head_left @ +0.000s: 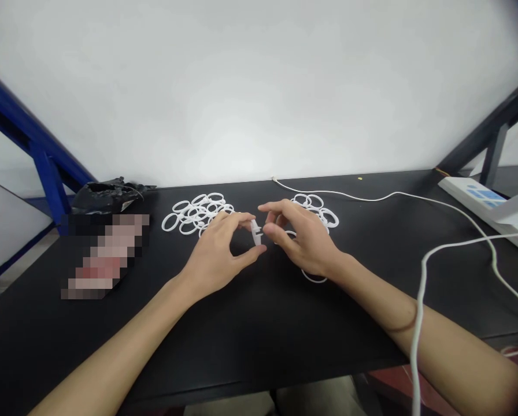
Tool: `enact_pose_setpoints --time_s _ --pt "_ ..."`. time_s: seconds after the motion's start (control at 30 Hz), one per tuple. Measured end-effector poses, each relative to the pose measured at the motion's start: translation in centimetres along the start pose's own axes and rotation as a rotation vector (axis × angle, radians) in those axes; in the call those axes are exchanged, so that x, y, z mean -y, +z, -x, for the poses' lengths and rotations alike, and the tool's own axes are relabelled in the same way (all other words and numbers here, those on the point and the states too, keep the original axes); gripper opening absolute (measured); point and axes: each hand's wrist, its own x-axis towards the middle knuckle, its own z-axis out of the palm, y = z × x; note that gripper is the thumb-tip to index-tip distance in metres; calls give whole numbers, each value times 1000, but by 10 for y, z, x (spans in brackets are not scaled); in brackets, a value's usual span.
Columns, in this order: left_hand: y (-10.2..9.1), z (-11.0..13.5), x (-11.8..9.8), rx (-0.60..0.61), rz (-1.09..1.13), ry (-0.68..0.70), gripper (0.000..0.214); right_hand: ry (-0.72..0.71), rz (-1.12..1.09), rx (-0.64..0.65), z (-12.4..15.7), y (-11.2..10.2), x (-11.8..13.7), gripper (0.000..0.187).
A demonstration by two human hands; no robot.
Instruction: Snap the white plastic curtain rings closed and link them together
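Note:
My left hand and my right hand meet at the middle of the black table. Between thumb and fingers my left hand pinches a small white plastic piece. My right hand's fingers curl beside that piece and touch it from the right. A white ring pokes out under my right palm. One pile of white rings lies behind my left hand, another pile of white rings behind my right hand.
A black crumpled bag and a blurred-out object lie at the left. White cables run across the right side toward a white power strip. Blue frame bars stand at the far left, a white wall behind.

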Motion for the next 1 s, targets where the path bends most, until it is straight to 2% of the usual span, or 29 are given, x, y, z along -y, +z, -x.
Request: enact_pose_setpoints --time_s 0.07,0.13,0.4,0.53,0.67,0.83,1.0 --pt "0 0 0 30 -11 15 32 -107 -10 40 2 -1 0 29" --pt "0 0 0 55 -14 21 30 -153 -23 36 3 0 0 19" --pt "0 -1 3 67 -25 65 33 -116 -120 -48 1 4 -1 14" --pt "0 -2 4 28 -60 79 32 -163 -90 -75 1 5 2 9" --pt "0 -2 4 13 -84 112 30 -188 -74 -81 3 6 0 13" --pt "0 -1 3 -19 -106 162 28 -133 -112 -55 2 4 1 14" --pt "4 1 3 -112 -113 268 29 -31 -196 -70 1 4 5 17"
